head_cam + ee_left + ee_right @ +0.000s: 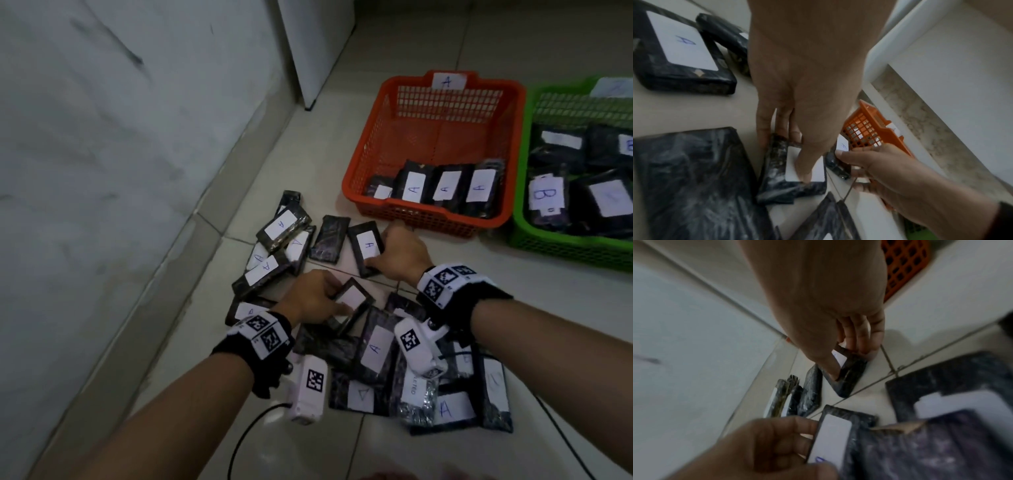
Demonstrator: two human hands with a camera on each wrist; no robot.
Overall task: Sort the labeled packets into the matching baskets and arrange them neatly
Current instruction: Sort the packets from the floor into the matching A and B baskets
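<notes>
Several black packets with white labels lie heaped on the floor tiles. My left hand (337, 298) grips one of them (356, 301) by its edge, the thumb lying across its white label (791, 168). My right hand (378, 249) pinches another packet marked A (367, 245), just in front of the orange basket (428, 219). In the right wrist view its fingers (861, 340) curl round the far edge of that packet (849, 379). The orange basket has an A tag (447, 81) and holds a row of A packets (445, 186).
A green basket (522, 192) to the right holds packets marked B. A white wall (120, 154) runs along the left, with a white cabinet (318, 44) in the corner behind. More packets (373, 349) lie under both forearms. A black cable (246, 431) trails near me.
</notes>
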